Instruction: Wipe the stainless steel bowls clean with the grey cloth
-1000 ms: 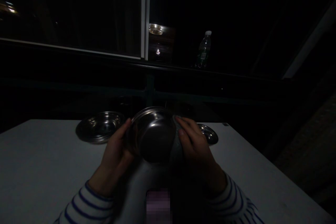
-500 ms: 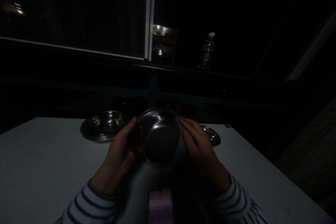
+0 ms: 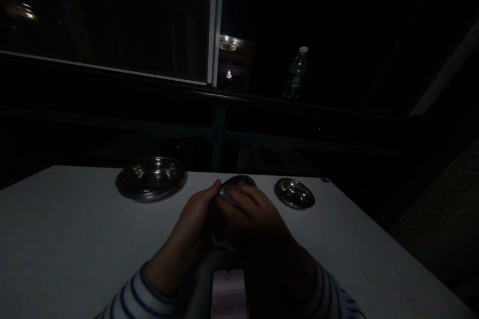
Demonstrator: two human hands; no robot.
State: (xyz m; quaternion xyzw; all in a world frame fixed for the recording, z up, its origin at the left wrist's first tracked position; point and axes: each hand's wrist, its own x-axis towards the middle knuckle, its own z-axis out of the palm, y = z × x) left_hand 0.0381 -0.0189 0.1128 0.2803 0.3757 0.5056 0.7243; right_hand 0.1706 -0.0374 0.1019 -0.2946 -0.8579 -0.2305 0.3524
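A shiny metal bowl (image 3: pixel 241 180) is held up in front of me above the white table, turned so that mostly its far rim shows. My left hand (image 3: pixel 187 227) grips the bowl's left side, thumb at the rim. My right hand (image 3: pixel 258 222) lies over the bowl, fingers curled and pressed against it. A bit of greyish cloth (image 3: pixel 229 200) seems to show under those fingers, though most of it is hidden and dark.
Stacked metal bowls (image 3: pixel 149 179) stand at the table's back left. A small metal dish (image 3: pixel 295 193) lies at the back right. Near me is a phone (image 3: pixel 228 284) on the white table (image 3: pixel 82 239). Behind, a plastic bottle (image 3: pixel 297 74) stands on the sill.
The bowl has turned and come lower, its underside no longer facing me. My right hand has moved left from its side to over it, and my left hand has shifted right.
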